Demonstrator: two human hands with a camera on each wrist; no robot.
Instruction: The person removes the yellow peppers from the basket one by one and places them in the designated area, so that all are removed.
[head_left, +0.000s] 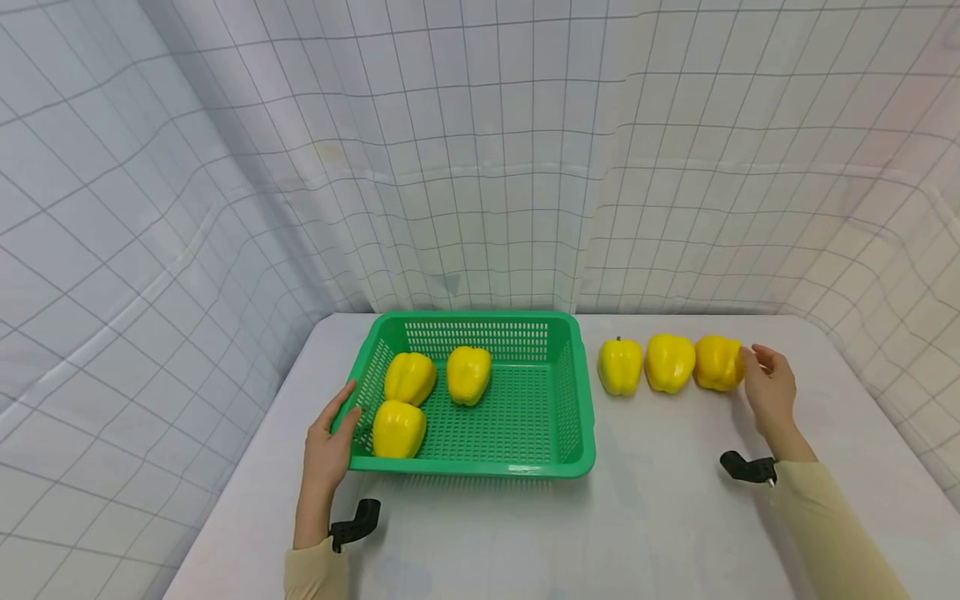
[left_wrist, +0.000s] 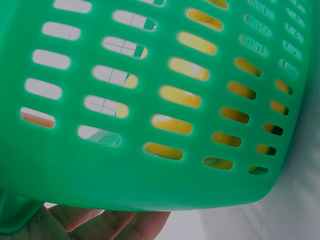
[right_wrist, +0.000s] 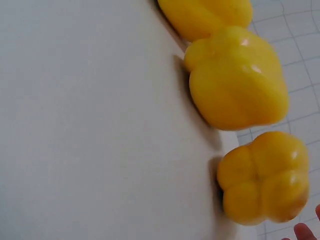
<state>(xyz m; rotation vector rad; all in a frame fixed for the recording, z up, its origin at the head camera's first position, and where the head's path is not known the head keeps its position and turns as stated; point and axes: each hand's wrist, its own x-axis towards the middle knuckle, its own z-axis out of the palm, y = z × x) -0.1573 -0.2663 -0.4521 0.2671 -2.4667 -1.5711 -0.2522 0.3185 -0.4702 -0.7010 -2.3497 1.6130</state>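
A green plastic basket point(head_left: 472, 468) stands on the table with 3 yellow bell peppers in it, one of them the front pepper point(head_left: 399, 429). My left hand point(head_left: 327, 446) grips the basket's left rim, thumb on the inner side. From the left wrist, its fingers point(left_wrist: 107, 225) show under the slotted basket wall point(left_wrist: 125, 180). On the right, 3 more bell peppers lie in a row: the left one point(head_left: 620, 367), the middle one point(head_left: 670, 363) and the right one point(head_left: 717, 363). Beside that last pepper is my right hand point(head_left: 770, 390); in the right wrist view its fingertips point(right_wrist: 303, 232) appear slightly apart from the pepper point(right_wrist: 265, 180).
The white table point(head_left: 660, 500) is backed by a white sheet point(head_left: 480, 167) with a dark grid, which also hangs at both sides. A black wrist mount sits on each forearm, the left mount point(head_left: 356, 522) and the right mount point(head_left: 746, 467).
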